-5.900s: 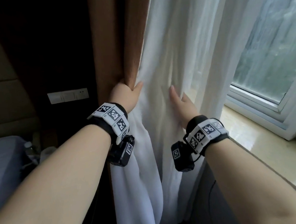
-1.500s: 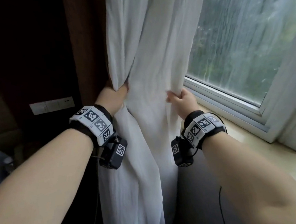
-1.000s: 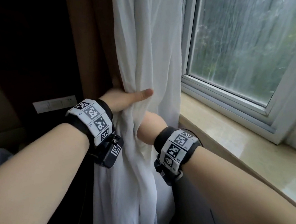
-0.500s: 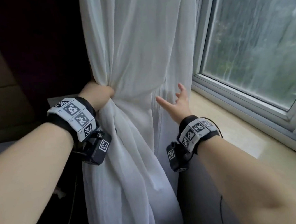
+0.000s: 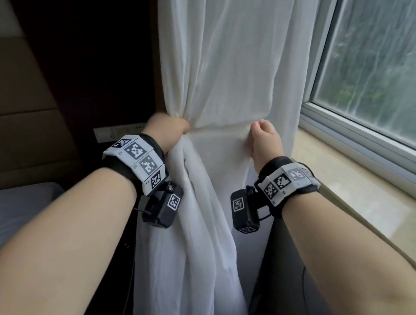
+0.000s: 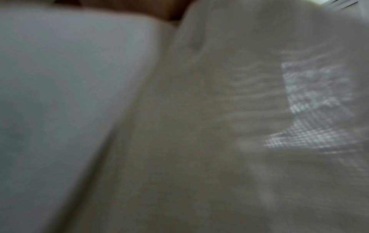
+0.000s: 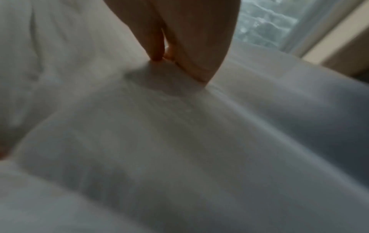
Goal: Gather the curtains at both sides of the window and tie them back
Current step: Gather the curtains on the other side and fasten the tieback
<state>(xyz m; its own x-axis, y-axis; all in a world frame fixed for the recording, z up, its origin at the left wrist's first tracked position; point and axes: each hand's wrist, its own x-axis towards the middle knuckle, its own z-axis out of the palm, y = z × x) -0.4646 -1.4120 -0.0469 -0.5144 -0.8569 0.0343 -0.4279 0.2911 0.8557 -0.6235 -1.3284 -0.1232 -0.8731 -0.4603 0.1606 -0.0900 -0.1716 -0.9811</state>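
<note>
- Left of the window [image 5: 384, 60], hard against its frame, hangs the curtain [image 5: 227, 49]: white sheer, pulled in to a waist at about sill height, fanning out above and falling in loose folds below.
- Left hand [image 5: 169, 130]: on the curtain's far side from the window, at the waist. Cloth is bunched against it and puckers radiate from that spot. Fingers are hidden behind the fabric, so the grip is judged, not seen; it reads as a closed fist round the bunch. Left wrist view shows only blurred cloth.
- Right hand [image 5: 264, 140]: on the window side of the waist, level with the left. Fingers curled, cloth caught between thumb and fingertips [image 7: 157, 55]; the wrist view shows fabric tented up to that pinch.
- A taut horizontal band of cloth runs between the two hands.
- Step in hand (judgement): gathering this side's curtain; bundle formed but not secured. No tie-back, cord or hook is visible anywhere near the window.
- Next move calls for: one hand to take the whole bundle alone so the other is free to find and wrap a tie. The left looks the better anchor.
- Caution: sheer cloth is slippery; loose folds below the waist may spill out if the grip eases.
- Curtain on the window's other side: out of view, state unknown.
</note>
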